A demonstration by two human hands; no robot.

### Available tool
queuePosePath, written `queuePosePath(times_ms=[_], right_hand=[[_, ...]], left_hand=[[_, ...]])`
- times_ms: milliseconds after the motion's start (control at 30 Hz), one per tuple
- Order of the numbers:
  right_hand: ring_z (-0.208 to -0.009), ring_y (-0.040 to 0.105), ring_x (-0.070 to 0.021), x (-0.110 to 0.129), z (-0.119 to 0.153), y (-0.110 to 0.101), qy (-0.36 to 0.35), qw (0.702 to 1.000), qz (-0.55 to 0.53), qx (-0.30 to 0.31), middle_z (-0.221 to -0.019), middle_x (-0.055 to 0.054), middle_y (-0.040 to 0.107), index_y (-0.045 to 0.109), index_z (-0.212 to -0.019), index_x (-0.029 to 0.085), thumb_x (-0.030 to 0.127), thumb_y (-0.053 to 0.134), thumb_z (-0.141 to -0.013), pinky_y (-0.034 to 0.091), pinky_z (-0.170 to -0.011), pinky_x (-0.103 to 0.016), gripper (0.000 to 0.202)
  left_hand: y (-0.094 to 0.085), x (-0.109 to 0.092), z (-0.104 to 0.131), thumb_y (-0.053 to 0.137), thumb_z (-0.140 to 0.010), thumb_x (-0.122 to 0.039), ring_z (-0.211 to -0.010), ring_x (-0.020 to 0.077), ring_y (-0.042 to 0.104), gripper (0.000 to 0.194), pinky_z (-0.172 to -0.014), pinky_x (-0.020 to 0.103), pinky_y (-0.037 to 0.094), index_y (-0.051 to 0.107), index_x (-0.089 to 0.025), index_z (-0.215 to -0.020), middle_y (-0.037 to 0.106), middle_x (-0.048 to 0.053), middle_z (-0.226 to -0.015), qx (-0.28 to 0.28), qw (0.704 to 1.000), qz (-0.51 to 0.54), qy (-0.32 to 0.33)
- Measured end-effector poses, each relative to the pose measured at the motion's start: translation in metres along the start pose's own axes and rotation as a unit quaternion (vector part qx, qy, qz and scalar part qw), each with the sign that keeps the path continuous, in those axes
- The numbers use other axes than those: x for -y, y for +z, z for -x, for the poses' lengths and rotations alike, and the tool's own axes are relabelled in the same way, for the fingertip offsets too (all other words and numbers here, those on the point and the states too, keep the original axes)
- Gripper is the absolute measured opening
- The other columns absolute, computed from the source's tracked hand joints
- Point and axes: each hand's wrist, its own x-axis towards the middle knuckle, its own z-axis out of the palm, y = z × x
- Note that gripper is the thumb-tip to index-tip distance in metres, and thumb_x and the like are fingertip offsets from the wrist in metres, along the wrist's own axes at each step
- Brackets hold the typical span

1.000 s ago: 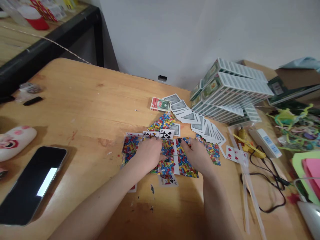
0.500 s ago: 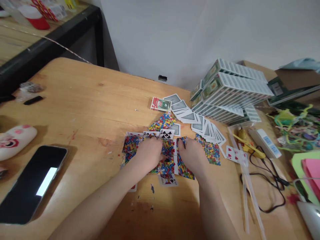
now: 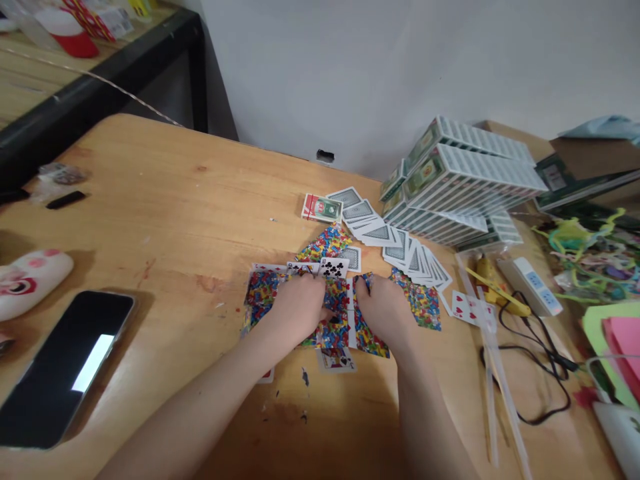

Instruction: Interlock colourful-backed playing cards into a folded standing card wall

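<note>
Right hand (image 3: 384,303) slid bright paper (image 3: 371,340) left; it and left hand (image 3: 301,301) curl half-closed, grips hidden. Looks bendy: pinch edges.

Left grip (image 3: 299,298) curled palm-down, right grip (image 3: 384,307) likewise, slightly apart

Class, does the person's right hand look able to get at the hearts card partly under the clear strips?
Probably yes: little but a flat patterned piece lies between the right hand and the hearts card, whose left part is uncovered, though the clear strips cross its right part.
</note>
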Motion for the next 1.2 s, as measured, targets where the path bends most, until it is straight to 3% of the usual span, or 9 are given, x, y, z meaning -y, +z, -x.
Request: queuePosePath(times_ms=[267,1200], right_hand=[[-0.072,0.061,-0.0185,0.0,-0.0013,0.0007,-0.021,1.0,-0.021,0.004,-0.076,-0.011,0.068,0.063,-0.077,0.013,0.023,0.035,-0.087,0.03,-0.055,-0.024,0.032],[-0.078,0.063,-0.0196,0.0033,-0.0048,0.0043,0.005,0.999,-0.037,0.029,-0.084,-0.013,0.068,0.064,-0.084,0.013,0.023,0.037,-0.086,0.036,-0.059,-0.023,0.029]], left_hand=[[-0.0026,-0.0013,0.0006,0.066,-0.068,-0.031,-0.08,0.0301,0.063,0.029,-0.067,0.038,0.05,0.058,-0.01,-0.087,0.065,0.015,-0.086,0.01,1.0,-0.002,-0.004],[-0.0022,-0.0009,0.001,0.064,-0.07,-0.031,-0.081,0.0299,0.063,0.027,-0.068,0.038,0.049,0.058,-0.011,-0.085,0.064,0.014,-0.086,0.012,1.0,0.004,-0.003]])
